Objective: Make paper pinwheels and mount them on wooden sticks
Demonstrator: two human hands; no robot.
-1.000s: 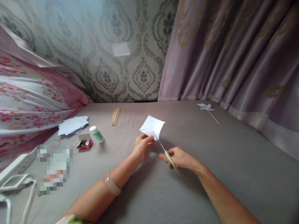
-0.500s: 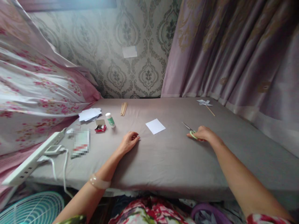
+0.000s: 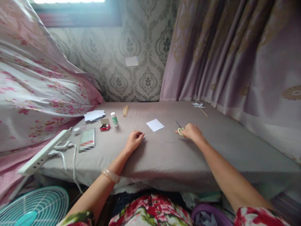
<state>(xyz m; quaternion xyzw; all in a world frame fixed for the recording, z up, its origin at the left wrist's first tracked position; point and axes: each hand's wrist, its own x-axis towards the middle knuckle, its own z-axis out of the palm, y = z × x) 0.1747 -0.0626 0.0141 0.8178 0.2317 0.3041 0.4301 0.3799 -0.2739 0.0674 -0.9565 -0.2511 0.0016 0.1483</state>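
A square of white paper is laid flat on the grey cloth, between the two hands and a little beyond them, touched by neither; by that placing, it seems to have been kept within easy reach of both. A pair of green-handled scissors is grasped in the right hand, with the blades pointed forward and away from the body, presumably for safe and ready handling. The left hand is held low over the cloth with its fingers curled; whether anything is pinched there cannot be told.

The wooden sticks, the glue stick (so judged by its white cap and slim body), the small red box and the stack of white paper are grouped on the left, apparently so that the middle is left free. A paper pinwheel is set at the far right, well apart, probably out of the way.

The contents of the red box are hard to make out, and a packet beside it is obscured by pixelation. The scissor grip is partly hidden by the fingers. The fan and the purple basin are cut off by the frame.
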